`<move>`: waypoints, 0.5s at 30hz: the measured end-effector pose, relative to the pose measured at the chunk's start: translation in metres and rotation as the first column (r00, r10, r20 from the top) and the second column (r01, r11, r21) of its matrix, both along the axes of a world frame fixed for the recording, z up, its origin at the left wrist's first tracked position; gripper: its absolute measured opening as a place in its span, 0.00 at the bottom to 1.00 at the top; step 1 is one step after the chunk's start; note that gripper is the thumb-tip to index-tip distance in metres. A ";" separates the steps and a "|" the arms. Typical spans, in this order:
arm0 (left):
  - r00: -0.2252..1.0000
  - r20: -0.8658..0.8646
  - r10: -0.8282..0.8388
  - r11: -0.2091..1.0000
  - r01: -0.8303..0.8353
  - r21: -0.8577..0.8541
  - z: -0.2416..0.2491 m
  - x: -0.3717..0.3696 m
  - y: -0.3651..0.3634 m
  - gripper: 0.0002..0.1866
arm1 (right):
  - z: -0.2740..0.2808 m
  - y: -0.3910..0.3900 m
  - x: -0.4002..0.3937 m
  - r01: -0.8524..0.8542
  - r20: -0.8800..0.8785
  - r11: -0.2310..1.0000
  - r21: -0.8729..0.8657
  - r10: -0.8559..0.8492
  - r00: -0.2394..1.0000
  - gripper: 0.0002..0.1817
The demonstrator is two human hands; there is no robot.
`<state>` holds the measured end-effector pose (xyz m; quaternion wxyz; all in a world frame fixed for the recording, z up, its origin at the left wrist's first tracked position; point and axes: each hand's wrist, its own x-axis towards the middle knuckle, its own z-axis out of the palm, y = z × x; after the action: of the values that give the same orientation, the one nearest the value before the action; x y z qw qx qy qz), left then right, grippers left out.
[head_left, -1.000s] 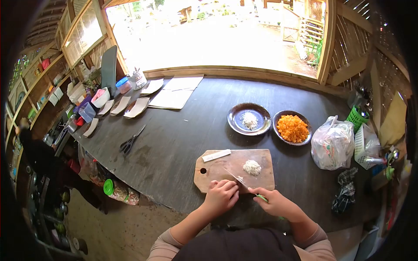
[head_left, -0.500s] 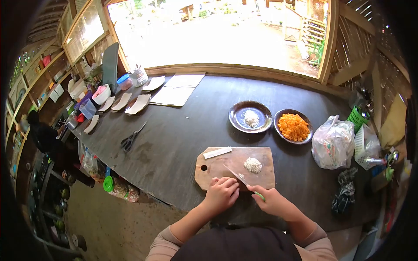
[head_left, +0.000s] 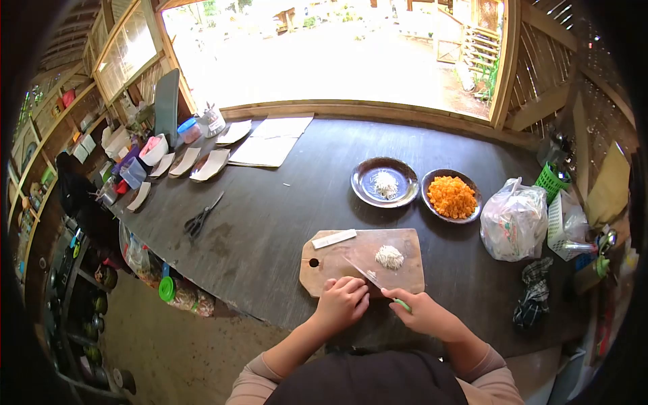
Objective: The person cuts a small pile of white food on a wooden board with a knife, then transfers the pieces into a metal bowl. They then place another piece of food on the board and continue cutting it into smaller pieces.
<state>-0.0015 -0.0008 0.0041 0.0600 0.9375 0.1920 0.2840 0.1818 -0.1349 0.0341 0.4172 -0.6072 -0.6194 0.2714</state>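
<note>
My right hand (head_left: 426, 316) is closed round the green handle of a knife (head_left: 363, 273), its blade slanting over the wooden cutting board (head_left: 310, 280). Beside the blade, my left hand (head_left: 343, 301) rests on the board's near edge with fingers curled; whatever lies under them is hidden. A heap of thin white shreds (head_left: 389, 256) sits right of the blade, and a few small bits lie close to it. Along the board's far left edge is a flat white strip (head_left: 334, 238).
Beyond the board stand a dark plate (head_left: 361, 196) with white shreds and a bowl of orange chopped food (head_left: 452, 198). To the right are a plastic bag (head_left: 514, 219) and a crumpled cloth (head_left: 533, 293). Scissors (head_left: 202, 216) lie left. A person in dark clothing (head_left: 91, 209) stands far left.
The view has shifted slightly. Both hands and the knife keep nearly the same place on the board. The person at far left has moved a little.
</note>
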 end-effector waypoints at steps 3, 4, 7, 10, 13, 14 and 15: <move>1.000 0.004 -0.006 1.000 0.006 -0.021 0.000 0.000 0.001 0.08 | 0.026 -0.001 0.006 -0.013 0.026 0.933 -0.360 0.024 0.999 0.17; 1.000 0.002 -0.006 1.000 0.006 -0.023 0.001 0.000 0.000 0.08 | 0.025 -0.001 0.006 -0.017 0.010 0.933 -0.358 0.022 1.000 0.17; 1.000 -0.004 -0.002 1.000 0.002 -0.028 0.003 -0.001 0.000 0.08 | 0.014 -0.002 0.003 -0.023 -0.003 0.967 -0.254 0.023 1.000 0.17; 1.000 0.000 -0.002 0.999 0.002 -0.035 0.002 0.000 -0.001 0.08 | -0.003 0.000 -0.001 -0.021 0.015 0.996 -0.082 0.022 1.000 0.17; 1.000 0.003 -0.009 0.999 0.009 -0.044 0.001 -0.001 0.000 0.08 | 0.018 -0.001 0.002 -0.014 0.014 0.979 -0.205 0.017 1.000 0.17; 1.000 0.005 -0.010 0.999 0.011 -0.050 0.000 0.000 0.001 0.08 | 0.027 -0.001 0.004 -0.010 0.008 0.921 -0.390 0.015 1.000 0.17; 1.000 0.006 -0.004 0.999 0.004 -0.048 0.000 0.001 0.002 0.08 | 0.029 0.000 0.005 -0.016 0.009 0.921 -0.388 0.021 1.000 0.17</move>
<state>-0.0009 0.0008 0.0038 0.0837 0.9353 0.1966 0.2821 0.1867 -0.1350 0.0626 0.2822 -0.6737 -0.5617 0.3887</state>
